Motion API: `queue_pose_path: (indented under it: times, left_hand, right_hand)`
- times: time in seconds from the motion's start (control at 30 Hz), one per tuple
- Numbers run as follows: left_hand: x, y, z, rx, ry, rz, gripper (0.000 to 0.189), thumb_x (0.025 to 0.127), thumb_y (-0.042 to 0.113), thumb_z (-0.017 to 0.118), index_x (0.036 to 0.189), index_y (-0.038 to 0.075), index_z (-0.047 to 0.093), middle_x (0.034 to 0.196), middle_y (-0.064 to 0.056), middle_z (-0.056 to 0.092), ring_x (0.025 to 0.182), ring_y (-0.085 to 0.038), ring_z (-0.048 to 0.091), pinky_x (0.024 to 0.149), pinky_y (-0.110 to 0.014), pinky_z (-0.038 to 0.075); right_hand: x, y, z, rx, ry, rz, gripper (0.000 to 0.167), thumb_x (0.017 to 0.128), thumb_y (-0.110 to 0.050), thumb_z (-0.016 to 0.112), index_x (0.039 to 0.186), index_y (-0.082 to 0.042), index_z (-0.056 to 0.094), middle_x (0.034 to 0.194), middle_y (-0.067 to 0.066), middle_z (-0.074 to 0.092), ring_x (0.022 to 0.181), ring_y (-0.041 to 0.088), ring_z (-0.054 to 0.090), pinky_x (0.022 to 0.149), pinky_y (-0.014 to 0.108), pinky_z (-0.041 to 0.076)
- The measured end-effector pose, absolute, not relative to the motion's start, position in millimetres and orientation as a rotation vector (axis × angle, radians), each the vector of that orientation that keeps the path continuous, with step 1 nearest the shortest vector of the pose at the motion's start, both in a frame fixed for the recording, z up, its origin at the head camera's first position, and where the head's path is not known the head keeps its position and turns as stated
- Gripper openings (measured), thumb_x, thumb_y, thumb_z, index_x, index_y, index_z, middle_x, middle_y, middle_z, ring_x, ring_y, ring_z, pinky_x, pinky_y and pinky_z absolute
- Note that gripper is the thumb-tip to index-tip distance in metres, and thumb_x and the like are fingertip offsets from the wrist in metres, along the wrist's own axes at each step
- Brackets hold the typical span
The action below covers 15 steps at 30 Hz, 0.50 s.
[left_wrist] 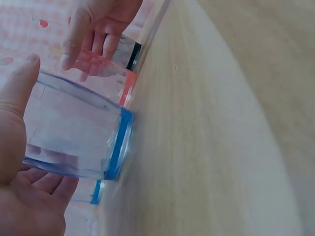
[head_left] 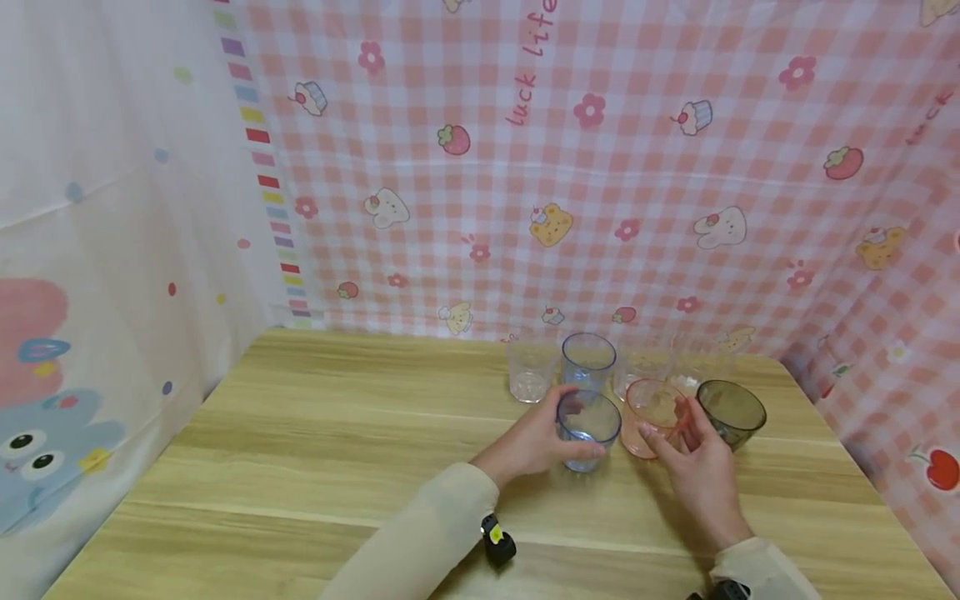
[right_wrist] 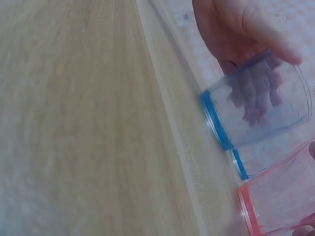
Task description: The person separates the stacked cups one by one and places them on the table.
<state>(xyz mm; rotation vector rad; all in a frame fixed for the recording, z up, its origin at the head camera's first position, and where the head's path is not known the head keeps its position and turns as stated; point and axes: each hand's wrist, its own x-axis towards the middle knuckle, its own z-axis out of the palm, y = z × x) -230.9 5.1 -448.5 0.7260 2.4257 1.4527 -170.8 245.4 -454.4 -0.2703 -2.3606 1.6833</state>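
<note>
My left hand (head_left: 534,439) grips a blue-tinted clear glass (head_left: 588,427), thumb on its near side and fingers around the far side. In the left wrist view this glass (left_wrist: 78,128) shows a thick blue base close to the tabletop; whether it touches is unclear. Just to the right, my right hand (head_left: 703,471) holds a pink-orange glass (head_left: 637,421) between thumb and fingers. The pink glass (right_wrist: 280,196) is partly cut off in the right wrist view. Beside the right fingers stands a smoky dark glass (head_left: 732,408).
Behind the held glasses, a second blue glass (head_left: 588,360) and several colourless glasses (head_left: 531,375) stand in a row near the table's back edge. The wooden table (head_left: 315,433) meets a pink checked cloth (head_left: 480,167) at the back. A white cloth (head_left: 142,208) hangs at left.
</note>
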Motion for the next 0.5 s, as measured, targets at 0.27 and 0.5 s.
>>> queue_pose_path:
  times: [0.27, 0.5]
  left_hand:
    - [-235.8, 14.4, -450.4, 0.625, 2.430, 1.528, 0.097, 0.091, 0.039, 0.089, 0.164, 0.008, 0.034, 0.160, -0.014, 0.057, 0.153, -0.032, 0.050, 0.131, -0.046, 0.037]
    - [-238.9, 16.8, -447.7, 0.603, 2.417, 1.537, 0.094, 0.091, 0.037, 0.090, 0.162, 0.006, 0.037, 0.160, -0.014, 0.057, 0.154, -0.031, 0.049, 0.132, -0.044, 0.036]
  right_hand:
    - [-171.7, 244.4, -452.9, -0.273, -2.342, 1.699, 0.099, 0.102, -0.020, 0.078, 0.172, -0.002, 0.010, 0.177, 0.014, 0.028, 0.163, 0.031, 0.027, 0.127, 0.023, 0.030]
    - [-171.7, 244.9, -451.8, -0.268, -2.340, 1.686, 0.099, 0.102, -0.019, 0.078, 0.172, 0.000, 0.010, 0.177, 0.015, 0.028, 0.163, 0.032, 0.028, 0.126, 0.019, 0.031]
